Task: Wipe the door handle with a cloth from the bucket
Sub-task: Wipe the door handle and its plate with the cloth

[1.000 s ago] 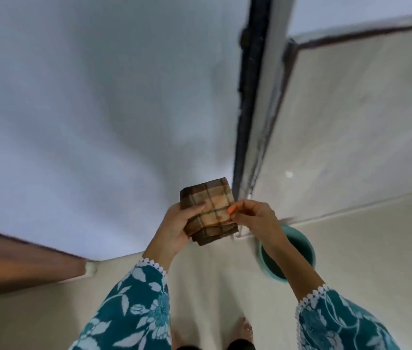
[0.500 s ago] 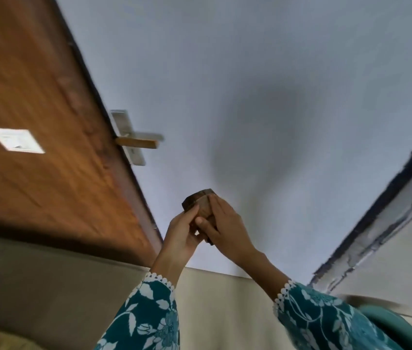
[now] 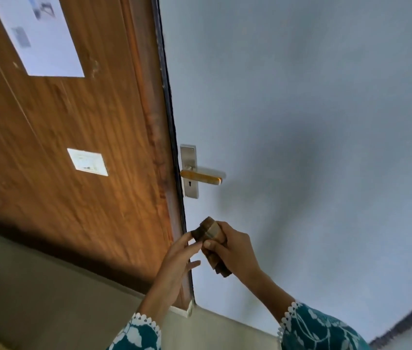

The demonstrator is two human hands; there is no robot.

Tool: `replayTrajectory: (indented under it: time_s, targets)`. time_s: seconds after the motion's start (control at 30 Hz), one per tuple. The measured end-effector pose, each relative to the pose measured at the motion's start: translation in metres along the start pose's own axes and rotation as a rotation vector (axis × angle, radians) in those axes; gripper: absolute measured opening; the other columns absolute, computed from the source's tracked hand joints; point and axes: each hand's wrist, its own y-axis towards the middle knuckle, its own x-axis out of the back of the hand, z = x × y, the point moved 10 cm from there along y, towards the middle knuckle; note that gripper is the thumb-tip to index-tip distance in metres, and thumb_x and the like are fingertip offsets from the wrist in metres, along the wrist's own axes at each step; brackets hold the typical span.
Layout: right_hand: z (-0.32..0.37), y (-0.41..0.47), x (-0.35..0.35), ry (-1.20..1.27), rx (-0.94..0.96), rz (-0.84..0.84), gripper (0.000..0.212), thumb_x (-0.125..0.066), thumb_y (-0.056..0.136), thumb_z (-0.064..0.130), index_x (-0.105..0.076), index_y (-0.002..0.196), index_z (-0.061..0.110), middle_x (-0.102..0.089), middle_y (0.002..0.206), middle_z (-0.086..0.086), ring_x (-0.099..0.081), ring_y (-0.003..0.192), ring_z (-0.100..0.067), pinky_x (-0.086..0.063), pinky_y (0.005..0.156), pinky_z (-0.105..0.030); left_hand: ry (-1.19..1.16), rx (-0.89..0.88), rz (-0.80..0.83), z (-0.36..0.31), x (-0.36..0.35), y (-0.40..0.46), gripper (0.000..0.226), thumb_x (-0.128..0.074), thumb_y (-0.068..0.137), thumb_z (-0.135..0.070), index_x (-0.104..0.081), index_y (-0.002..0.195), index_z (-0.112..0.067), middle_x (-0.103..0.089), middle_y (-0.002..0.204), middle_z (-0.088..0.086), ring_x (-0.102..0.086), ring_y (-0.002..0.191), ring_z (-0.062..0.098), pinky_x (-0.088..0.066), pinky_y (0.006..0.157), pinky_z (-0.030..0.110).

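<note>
A lever door handle (image 3: pixel 201 177), gold with a silver tip, sticks out from a silver plate (image 3: pixel 189 170) at the edge of the wooden door (image 3: pixel 73 137), against the pale blue wall. Below it, the folded brown plaid cloth (image 3: pixel 206 229) is gripped in my right hand (image 3: pixel 232 248). My left hand (image 3: pixel 178 258) touches the cloth's left end with thumb and fingertips. Both hands are a short way under the handle and apart from it. The bucket is out of view.
Two white paper sheets, a large one (image 3: pixel 40 36) and a small label (image 3: pixel 88 162), are stuck on the door. A pale blue wall (image 3: pixel 313 122) fills the right side. A dark frame edge (image 3: pixel 409 322) shows at the bottom right corner.
The view has swung left from the bucket and floor to the door. The handle now sits near the centre. My hands have carried the cloth up toward it, and the cloth is folded smaller.
</note>
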Motion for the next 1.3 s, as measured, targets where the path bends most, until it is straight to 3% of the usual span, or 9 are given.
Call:
replayTrajectory:
  time_s: [0.13, 0.3, 0.47, 0.67, 0.87, 0.97, 1.03, 1.17, 1.3]
  targets:
    - [0.01, 0.036, 0.018, -0.108, 0.043, -0.035, 0.028, -0.059, 0.088, 0.035, -0.058, 0.112, 0.021, -0.061, 0.08, 0.012, -0.058, 0.065, -0.003, -0.048, 0.066, -0.011, -0.022, -0.099, -0.08, -0.036, 0.023, 0.015, 0.024, -0.057, 0.092, -0.011, -0.061, 0.113, -0.02, -0.061, 0.12, 0.006, -0.059, 0.111, 0.023, -0.047, 0.099, 0.044]
    - [0.022, 0.074, 0.041, -0.192, 0.103, -0.119, 0.019, -0.055, 0.088, 0.034, -0.057, 0.103, 0.021, -0.066, 0.083, 0.004, -0.063, 0.068, -0.012, -0.056, 0.066, -0.033, 0.002, -0.186, -0.221, -0.067, 0.055, 0.043, 0.018, -0.055, 0.094, -0.013, -0.063, 0.104, -0.025, -0.061, 0.12, 0.002, -0.059, 0.112, 0.02, -0.048, 0.099, 0.044]
    - [0.022, 0.104, 0.06, -0.276, 0.105, -0.162, 0.021, -0.05, 0.089, 0.036, -0.054, 0.108, 0.027, -0.066, 0.086, -0.001, -0.063, 0.064, -0.019, -0.057, 0.061, -0.039, 0.011, -0.291, -0.301, -0.083, 0.08, 0.07, 0.02, -0.055, 0.093, -0.008, -0.064, 0.1, -0.025, -0.062, 0.113, -0.001, -0.059, 0.11, 0.018, -0.05, 0.096, 0.04]
    - [0.056, 0.137, 0.081, -0.485, 0.124, -0.312, 0.037, -0.058, 0.087, 0.037, -0.052, 0.12, 0.024, -0.072, 0.084, 0.002, -0.066, 0.068, -0.021, -0.053, 0.064, -0.033, 0.212, -0.655, -0.429, -0.131, 0.11, 0.11, 0.026, -0.053, 0.093, -0.004, -0.06, 0.109, -0.024, -0.061, 0.117, 0.005, -0.06, 0.108, 0.017, -0.049, 0.089, 0.021]
    - [0.08, 0.192, 0.025, -0.843, 0.258, -0.34, 0.027, -0.061, 0.08, 0.024, -0.062, 0.106, 0.017, -0.073, 0.079, -0.002, -0.063, 0.063, -0.026, -0.036, 0.052, -0.025, 0.492, -1.011, -0.487, -0.186, 0.115, 0.151, 0.039, -0.053, 0.086, -0.004, -0.054, 0.125, -0.003, -0.048, 0.136, 0.014, -0.048, 0.124, 0.018, -0.038, 0.106, 0.027]
    - [0.078, 0.215, -0.014, -1.003, 0.293, -0.303, 0.021, -0.075, 0.065, 0.019, -0.067, 0.084, 0.017, -0.072, 0.067, 0.0, -0.06, 0.052, -0.022, -0.038, 0.05, -0.022, 0.599, -1.151, -0.465, -0.199, 0.111, 0.167, 0.045, -0.052, 0.088, -0.007, -0.045, 0.133, -0.003, -0.041, 0.144, 0.018, -0.039, 0.134, 0.031, -0.036, 0.107, 0.053]
    - [0.068, 0.223, -0.03, -1.05, 0.247, -0.257, 0.025, -0.082, 0.06, 0.022, -0.068, 0.081, 0.019, -0.072, 0.068, 0.001, -0.061, 0.052, -0.02, -0.044, 0.051, -0.024, 0.665, -1.221, -0.47, -0.202, 0.108, 0.177, 0.047, -0.052, 0.09, -0.009, -0.042, 0.135, -0.002, -0.037, 0.147, 0.02, -0.031, 0.139, 0.032, -0.029, 0.109, 0.059]
    - [0.05, 0.221, -0.035, -1.061, 0.142, -0.235, 0.032, -0.078, 0.062, 0.023, -0.07, 0.094, 0.02, -0.074, 0.082, 0.0, -0.065, 0.06, -0.024, -0.048, 0.058, -0.03, 0.77, -1.26, -0.491, -0.201, 0.102, 0.193, 0.049, -0.044, 0.095, -0.021, -0.037, 0.139, 0.001, -0.027, 0.152, 0.02, -0.024, 0.143, 0.03, -0.017, 0.115, 0.055]
    - [0.044, 0.205, -0.037, -1.09, 0.129, -0.208, 0.057, -0.073, 0.061, 0.019, -0.063, 0.118, 0.02, -0.07, 0.111, -0.006, -0.066, 0.069, -0.033, -0.049, 0.061, -0.039, 0.835, -1.27, -0.507, -0.197, 0.095, 0.203, 0.054, -0.037, 0.098, -0.029, -0.029, 0.143, 0.002, -0.021, 0.152, 0.024, -0.019, 0.143, 0.033, -0.008, 0.115, 0.056]
